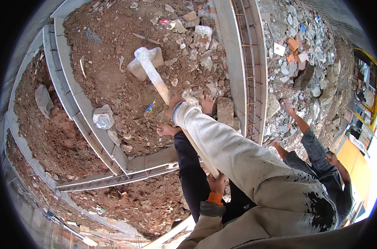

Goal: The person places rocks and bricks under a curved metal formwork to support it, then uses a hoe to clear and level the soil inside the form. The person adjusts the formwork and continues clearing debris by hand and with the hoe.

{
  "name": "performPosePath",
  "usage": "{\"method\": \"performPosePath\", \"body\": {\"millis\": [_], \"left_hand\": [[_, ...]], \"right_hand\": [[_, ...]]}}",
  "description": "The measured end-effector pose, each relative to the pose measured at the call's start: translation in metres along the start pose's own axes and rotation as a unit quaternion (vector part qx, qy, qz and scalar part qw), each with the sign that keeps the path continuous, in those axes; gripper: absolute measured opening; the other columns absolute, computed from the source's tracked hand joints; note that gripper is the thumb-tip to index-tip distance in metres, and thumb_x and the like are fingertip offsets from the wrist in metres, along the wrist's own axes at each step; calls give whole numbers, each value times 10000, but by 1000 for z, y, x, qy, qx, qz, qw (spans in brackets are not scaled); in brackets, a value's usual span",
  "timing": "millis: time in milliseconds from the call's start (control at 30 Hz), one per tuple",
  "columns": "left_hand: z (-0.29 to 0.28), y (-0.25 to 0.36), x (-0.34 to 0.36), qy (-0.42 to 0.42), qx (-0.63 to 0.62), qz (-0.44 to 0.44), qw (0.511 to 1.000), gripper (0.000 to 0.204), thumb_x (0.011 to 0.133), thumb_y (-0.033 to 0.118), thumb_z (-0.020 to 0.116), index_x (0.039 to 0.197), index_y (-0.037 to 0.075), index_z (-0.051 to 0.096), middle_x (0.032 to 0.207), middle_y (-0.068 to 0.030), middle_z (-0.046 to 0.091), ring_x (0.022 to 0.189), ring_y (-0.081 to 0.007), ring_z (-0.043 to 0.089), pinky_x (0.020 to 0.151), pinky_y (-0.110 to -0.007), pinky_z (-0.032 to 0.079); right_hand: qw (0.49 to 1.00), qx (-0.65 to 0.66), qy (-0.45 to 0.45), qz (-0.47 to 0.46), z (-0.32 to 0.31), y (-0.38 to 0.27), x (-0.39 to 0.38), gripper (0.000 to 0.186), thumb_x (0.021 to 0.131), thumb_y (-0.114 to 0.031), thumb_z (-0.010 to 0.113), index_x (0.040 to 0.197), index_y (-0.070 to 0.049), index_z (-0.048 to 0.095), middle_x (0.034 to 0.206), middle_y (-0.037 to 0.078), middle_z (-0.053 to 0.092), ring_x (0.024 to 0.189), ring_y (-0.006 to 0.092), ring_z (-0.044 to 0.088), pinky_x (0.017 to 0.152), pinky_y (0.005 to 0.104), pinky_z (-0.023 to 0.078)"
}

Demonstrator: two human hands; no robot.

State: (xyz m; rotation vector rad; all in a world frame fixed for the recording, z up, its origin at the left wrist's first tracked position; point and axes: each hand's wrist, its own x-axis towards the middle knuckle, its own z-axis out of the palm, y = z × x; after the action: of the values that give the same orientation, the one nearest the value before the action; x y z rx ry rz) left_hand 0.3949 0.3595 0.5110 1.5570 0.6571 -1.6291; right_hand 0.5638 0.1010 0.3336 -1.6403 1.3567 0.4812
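A hoe (154,79) with a long pale handle and a broad, dirt-coated metal head is in both my hands. My right hand (174,104) is closed round the handle partway toward the head. Closer to my body, my left hand (216,182), with an orange band at the wrist, grips the handle near its lower end. The hoe's head is over brown, stony soil (109,70); whether it touches the ground I cannot tell. My right sleeve hides part of the handle. Below my hands, my bare feet (167,130) stand on the dirt.
Formwork boards with steel bars (250,62) run along the right, and another such trench (62,79) curves at left. A pale rock (103,117) and broken concrete (203,37) lie in the soil. Another person (313,153) in dark clothes stands by rubble (317,62) at right.
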Motion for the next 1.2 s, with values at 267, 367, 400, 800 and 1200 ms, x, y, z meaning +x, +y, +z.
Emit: {"method": "performPosePath", "body": {"millis": [267, 367, 400, 800, 1200], "left_hand": [[28, -37, -69, -11, 141, 93, 986, 80, 706, 10, 649, 719, 38, 575, 584, -20, 561, 499, -109, 529, 467, -273, 432], [34, -6, -16, 3, 173, 132, 976, 112, 694, 29, 669, 694, 44, 558, 577, -15, 544, 495, -94, 514, 467, -274, 429], [38, 20, 10, 11, 159, 130, 979, 114, 694, 21, 665, 691, 47, 555, 577, -15, 542, 487, -84, 507, 460, -271, 422], [35, -44, -89, 48, 284, 22, 957, 164, 684, 128, 697, 782, 8, 642, 676, -123, 655, 622, -230, 652, 620, -382, 530], [-15, 4, -114, 142, 369, -23, 918, 204, 657, 134, 714, 730, -42, 640, 645, -177, 654, 617, -252, 672, 609, -396, 534]], "right_hand": [[997, 24, 4, 79, -44, 100, -67, 646, 778, -248, 659, 1287, 66, 415, 1328, 337, 331, 1275, 414, 318, 1089, 435, 211], [973, 223, 55, 39, -110, 46, -44, 363, 836, -125, 652, 1119, 38, 493, 793, 200, 658, 632, 302, 680, 561, 414, 572], [968, 244, 20, 61, -131, 17, -30, 360, 846, -148, 654, 1104, 43, 492, 754, 187, 653, 571, 277, 664, 496, 401, 553], [958, 220, -27, 181, -11, 157, -70, 199, 896, -137, 559, 1069, -133, 459, 593, 46, 458, 418, 173, 477, 345, 354, 434], [948, 219, -99, 207, 30, 84, -79, 196, 866, -122, 566, 1047, -92, 497, 523, 65, 470, 403, 194, 515, 351, 379, 443]]}}
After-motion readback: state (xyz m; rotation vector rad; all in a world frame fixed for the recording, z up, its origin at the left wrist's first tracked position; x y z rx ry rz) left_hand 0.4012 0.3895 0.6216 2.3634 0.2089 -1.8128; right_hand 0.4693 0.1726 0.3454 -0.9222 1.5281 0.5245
